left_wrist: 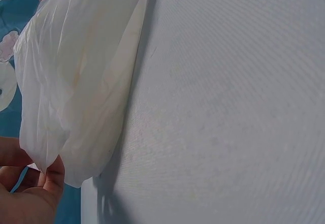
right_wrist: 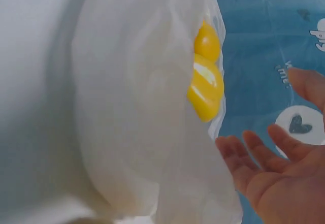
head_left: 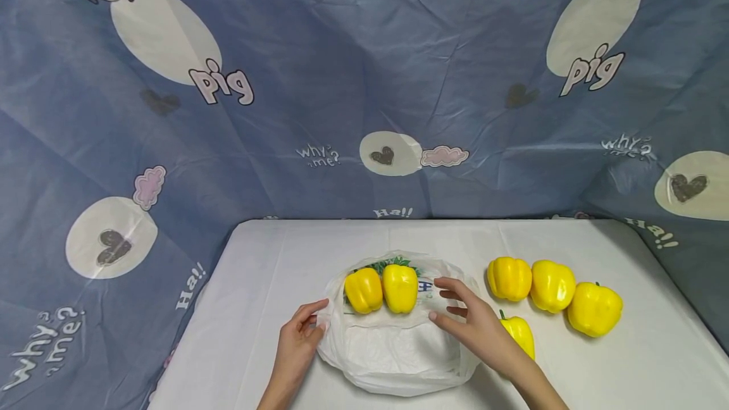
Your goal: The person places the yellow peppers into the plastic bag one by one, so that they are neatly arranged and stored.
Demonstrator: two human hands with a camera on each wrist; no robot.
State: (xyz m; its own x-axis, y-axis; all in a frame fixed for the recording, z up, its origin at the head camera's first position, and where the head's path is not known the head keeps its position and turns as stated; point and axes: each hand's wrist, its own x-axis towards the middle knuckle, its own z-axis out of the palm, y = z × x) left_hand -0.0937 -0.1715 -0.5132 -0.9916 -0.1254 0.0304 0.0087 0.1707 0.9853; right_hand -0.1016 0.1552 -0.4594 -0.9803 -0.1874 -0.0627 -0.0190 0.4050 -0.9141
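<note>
With the fingers [left_wrist: 53,176] of the left hand [head_left: 302,334], the rim of a white plastic bag [head_left: 393,375] is pinched at nine o'clock. The right hand [head_left: 475,324] is held over the bag's three o'clock side, its fingers spread and gently bent, with nothing gripped (contact with the plastic cannot be judged). Inside the bag, whose mouth is spread wide, one yellow pepper [head_left: 363,290] is placed toward ten o'clock and a second pepper [head_left: 400,288] just beside it at twelve. Beyond the right hand, a fourth-from-left pepper [head_left: 519,334] is partly covered by the forearm at three o'clock. Farther out, a slanting row is formed from two toward three o'clock by a plump pepper [head_left: 509,278], a glossy pepper [head_left: 553,286] and an end pepper [head_left: 595,309]. All are carried by the white-covered counter [head_left: 273,271], backed at twelve by a blue printed cloth [head_left: 342,81].
</note>
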